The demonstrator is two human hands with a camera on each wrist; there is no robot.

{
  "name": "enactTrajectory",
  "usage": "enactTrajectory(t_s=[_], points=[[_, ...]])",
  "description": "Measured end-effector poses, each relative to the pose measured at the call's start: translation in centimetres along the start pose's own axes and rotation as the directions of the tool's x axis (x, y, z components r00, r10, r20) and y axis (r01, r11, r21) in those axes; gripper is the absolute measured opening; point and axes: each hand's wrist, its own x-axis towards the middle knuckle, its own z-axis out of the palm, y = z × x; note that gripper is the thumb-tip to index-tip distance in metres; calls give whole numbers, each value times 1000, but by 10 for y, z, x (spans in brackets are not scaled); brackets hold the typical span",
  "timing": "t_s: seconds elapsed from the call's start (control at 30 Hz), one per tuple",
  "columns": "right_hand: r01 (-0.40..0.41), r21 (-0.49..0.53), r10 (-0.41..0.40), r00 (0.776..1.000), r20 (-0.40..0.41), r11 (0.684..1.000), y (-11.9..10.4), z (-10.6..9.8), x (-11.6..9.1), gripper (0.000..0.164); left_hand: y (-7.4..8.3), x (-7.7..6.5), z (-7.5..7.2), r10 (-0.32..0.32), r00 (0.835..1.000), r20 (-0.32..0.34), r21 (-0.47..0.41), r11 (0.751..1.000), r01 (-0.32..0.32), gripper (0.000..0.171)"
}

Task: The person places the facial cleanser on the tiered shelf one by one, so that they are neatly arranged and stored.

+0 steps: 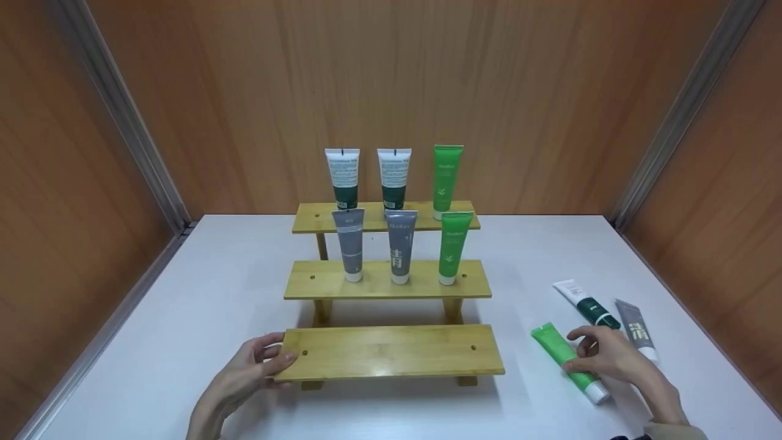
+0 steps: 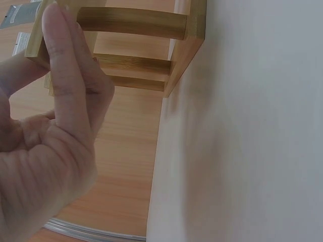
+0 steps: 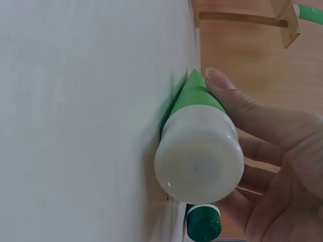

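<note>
In the head view, my left hand [image 1: 250,366] grips the left end of the lowest step of a three-tier wooden display stand [image 1: 391,351], thumb on top, fingers underneath. The left wrist view shows those fingers [image 2: 65,75] straight under the board. To the right of the stand, my right hand [image 1: 611,354] holds a green squeeze tube [image 1: 559,345] by its middle, thumb and fingers on opposite sides. That tube lies slanted on the white table, its white cap [image 3: 199,156] toward the right wrist camera. Just beyond lie a white-and-dark-green tube [image 1: 586,304] and a grey tube [image 1: 636,330].
On the top step stand two white-and-dark-green tubes [image 1: 343,174] and a green tube [image 1: 448,177]. The middle step bears two grey tubes [image 1: 401,244] and a green tube [image 1: 455,244]. Wood-grain panels [image 1: 391,79] enclose the white table [image 1: 244,275] at the back and both sides.
</note>
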Motion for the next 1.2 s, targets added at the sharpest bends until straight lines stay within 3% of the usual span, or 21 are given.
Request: enactTrajectory(t_s=[0.3,0.57,0.83,1.2], points=[[-42,18,41,996,73,999,-1,3,4,60,0,0,0,2,1000,-5,3,1000,-2,79],[7,50,-12,996,84,999,-1,3,3,57,-1,0,0,12,1000,10,-23,1000,-11,80],[14,57,-16,999,35,998,-5,2,4,55,-1,-2,0,5,1000,-4,-10,1000,-5,80],[101,133,-96,994,-44,986,-17,4,4,55,-2,-1,-1,14,1000,9,-8,1000,-14,79]])
